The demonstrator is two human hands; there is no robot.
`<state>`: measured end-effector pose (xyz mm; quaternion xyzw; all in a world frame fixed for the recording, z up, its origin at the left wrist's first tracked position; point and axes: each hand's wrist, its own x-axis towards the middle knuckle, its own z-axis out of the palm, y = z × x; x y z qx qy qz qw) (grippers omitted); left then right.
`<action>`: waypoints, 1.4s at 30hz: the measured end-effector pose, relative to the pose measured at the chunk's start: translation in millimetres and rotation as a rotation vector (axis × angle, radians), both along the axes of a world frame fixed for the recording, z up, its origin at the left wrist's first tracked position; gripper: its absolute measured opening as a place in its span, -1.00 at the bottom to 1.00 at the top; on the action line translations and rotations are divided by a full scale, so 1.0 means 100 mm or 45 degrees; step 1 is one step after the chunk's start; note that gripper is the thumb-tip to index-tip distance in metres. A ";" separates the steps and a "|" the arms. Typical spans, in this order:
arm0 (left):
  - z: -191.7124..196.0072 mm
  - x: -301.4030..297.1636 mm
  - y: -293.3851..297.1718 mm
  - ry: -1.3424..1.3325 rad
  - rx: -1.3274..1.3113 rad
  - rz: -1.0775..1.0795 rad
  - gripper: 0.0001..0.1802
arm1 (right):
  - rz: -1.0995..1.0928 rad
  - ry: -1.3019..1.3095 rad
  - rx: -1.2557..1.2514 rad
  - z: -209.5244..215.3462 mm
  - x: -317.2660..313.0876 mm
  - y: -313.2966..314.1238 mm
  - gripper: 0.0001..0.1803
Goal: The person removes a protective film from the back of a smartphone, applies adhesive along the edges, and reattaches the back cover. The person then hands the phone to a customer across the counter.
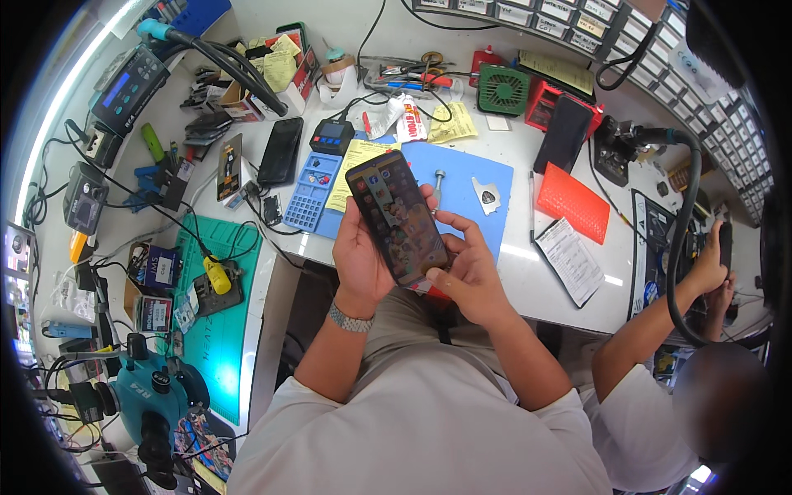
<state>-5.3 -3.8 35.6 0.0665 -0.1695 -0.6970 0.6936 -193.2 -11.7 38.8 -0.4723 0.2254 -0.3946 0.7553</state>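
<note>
A dark smartphone (pixel 396 219) with a lit screen of small colourful icons is tilted in front of my body, above the bench edge. My left hand (pixel 360 264) is closed round it from the left and from behind, with fingertips showing past its right edge. At the lower right corner my right hand (pixel 472 276) grips the phone, thumb on the glass near the bottom and index finger curled by the side. Beyond the phone lies a blue work mat (pixel 478 165), bearing a small screwdriver (pixel 439 183) and a flat metal opening tool (pixel 486 196).
A blue parts tray (pixel 307 191) and black phone (pixel 280 151) lie to the left. A teal microscope (pixel 157 388) stands beside a green mat (pixel 216 330). On the right are a red bubble pouch (pixel 572 203), a paper pad (pixel 571 262) and a co-worker's arm (pixel 639 338).
</note>
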 end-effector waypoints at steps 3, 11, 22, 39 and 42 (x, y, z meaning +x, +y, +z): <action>0.11 -0.01 -0.02 -0.237 0.045 0.091 -0.14 | 0.059 -0.051 -0.007 0.06 -0.03 0.00 -0.08; 0.00 0.16 -0.02 -0.110 -0.022 -0.011 -0.13 | -0.072 0.358 -0.436 -0.07 0.00 0.06 -0.15; 0.12 0.11 0.06 -0.105 0.134 0.025 -0.16 | -0.511 0.615 -1.142 0.00 -0.05 0.11 -0.39; 0.17 0.07 0.28 0.179 0.465 -0.095 -0.22 | -0.690 0.522 -1.294 0.06 0.04 0.06 -0.38; 0.19 0.05 0.25 0.113 0.596 -0.055 -0.23 | -0.693 0.507 -1.292 0.08 0.05 0.06 -0.38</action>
